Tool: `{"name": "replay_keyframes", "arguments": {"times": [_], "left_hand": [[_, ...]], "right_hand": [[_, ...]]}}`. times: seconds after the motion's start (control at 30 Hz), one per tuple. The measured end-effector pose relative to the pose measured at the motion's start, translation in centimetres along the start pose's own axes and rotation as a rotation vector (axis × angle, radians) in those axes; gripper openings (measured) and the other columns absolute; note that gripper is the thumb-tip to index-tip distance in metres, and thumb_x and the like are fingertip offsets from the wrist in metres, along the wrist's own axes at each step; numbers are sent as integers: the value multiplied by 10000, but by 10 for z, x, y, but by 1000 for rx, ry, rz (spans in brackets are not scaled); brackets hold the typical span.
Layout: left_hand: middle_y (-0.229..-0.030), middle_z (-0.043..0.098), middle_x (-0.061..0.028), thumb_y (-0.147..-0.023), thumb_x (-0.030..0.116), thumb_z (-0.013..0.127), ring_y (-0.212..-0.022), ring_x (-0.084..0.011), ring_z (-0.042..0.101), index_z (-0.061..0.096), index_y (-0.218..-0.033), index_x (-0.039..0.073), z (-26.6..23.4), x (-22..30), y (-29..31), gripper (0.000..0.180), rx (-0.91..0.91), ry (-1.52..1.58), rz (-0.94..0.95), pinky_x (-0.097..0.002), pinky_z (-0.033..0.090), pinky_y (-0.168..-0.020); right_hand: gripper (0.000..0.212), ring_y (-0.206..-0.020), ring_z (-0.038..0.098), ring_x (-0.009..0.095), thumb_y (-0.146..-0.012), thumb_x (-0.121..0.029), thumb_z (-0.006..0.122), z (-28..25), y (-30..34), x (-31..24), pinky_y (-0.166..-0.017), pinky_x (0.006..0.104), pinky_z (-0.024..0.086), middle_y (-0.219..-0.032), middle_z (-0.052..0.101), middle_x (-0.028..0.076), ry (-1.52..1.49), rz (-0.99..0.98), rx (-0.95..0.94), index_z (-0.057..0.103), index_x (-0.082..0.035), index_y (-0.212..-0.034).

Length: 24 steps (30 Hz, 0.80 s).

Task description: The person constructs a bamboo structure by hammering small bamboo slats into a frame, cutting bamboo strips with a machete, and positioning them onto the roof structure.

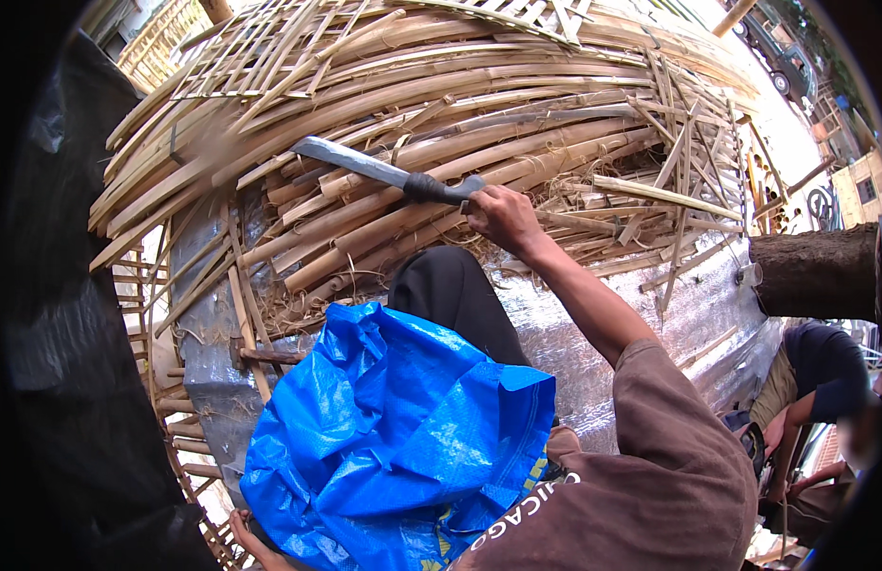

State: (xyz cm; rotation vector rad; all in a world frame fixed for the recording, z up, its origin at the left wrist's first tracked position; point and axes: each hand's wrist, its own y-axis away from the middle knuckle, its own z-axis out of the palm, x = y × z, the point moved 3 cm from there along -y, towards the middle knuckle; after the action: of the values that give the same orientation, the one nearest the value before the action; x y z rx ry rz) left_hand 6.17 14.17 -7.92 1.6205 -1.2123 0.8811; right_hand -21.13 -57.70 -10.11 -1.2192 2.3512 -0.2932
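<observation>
My right hand (503, 217) is closed around the handle end of a machete (351, 160), held over the pile of split bamboo (393, 205). Its grey blade points to the far left, and a dark wrapping binds it at the handle. A shiny blue plastic sheet (393, 419) covers my lap, and my dark-trousered knee (450, 290) shows beyond it. Low on the left, beside the sheet's edge, my left hand (243, 529) has its fingers bent. Part of that hand is hidden, and I cannot make out what it grips.
Woven bamboo lattice (260, 57) lies at the far left. Silvery sheeting (574, 343) spreads under the bamboo and shavings. Black sheeting (75, 314) hangs on the left. A thick wooden post (812, 269) stands at the right, with another person (826, 371) seated beside it. A parked vehicle (784, 62) is beyond.
</observation>
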Motion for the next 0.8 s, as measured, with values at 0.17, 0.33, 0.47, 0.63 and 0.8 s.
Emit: {"name": "replay_keyframes", "arguments": {"times": [0.17,0.33,0.47,0.63,0.8], "left_hand": [[-883,548,-45,-955,234,532,-876,-151,510,603,-1047,8,-18,-23,-24,254,31,36,-1,-287,425,-823],[-890,553,-52,-960,230,513,-884,-160,509,609,-1044,1,-13,-24,-28,262,12,80,-31,-299,420,-845],[-900,537,-23,-942,323,536,-888,-151,522,588,-1042,54,-5,-11,-6,292,-32,-27,68,-292,431,-834],[-915,540,-59,-971,220,498,-908,-156,510,581,-1063,-4,2,-1,8,256,38,65,-10,-298,429,-841],[-895,577,-55,-974,211,500,-870,-145,542,598,-998,16,-22,-33,-18,219,-34,-19,128,-284,442,-833]], "right_hand": [[179,-829,645,322,-722,-154,680,12,-30,-20,-724,434,533,-828,636,136,-21,-9,0,622,-29,-835],[177,-871,651,336,-706,-132,667,35,-52,-56,-762,440,545,-874,645,167,-93,-50,-76,635,-28,-846],[204,-861,657,343,-687,-147,684,43,-88,-95,-752,446,549,-875,646,177,-182,-50,-106,634,-19,-838],[150,-753,665,326,-705,-171,697,12,-135,-202,-715,433,539,-791,669,145,-416,-269,124,667,-50,-789],[157,-688,685,128,-779,-150,746,-98,-170,-227,-683,271,559,-758,716,88,-817,-221,173,729,-19,-863]]}}
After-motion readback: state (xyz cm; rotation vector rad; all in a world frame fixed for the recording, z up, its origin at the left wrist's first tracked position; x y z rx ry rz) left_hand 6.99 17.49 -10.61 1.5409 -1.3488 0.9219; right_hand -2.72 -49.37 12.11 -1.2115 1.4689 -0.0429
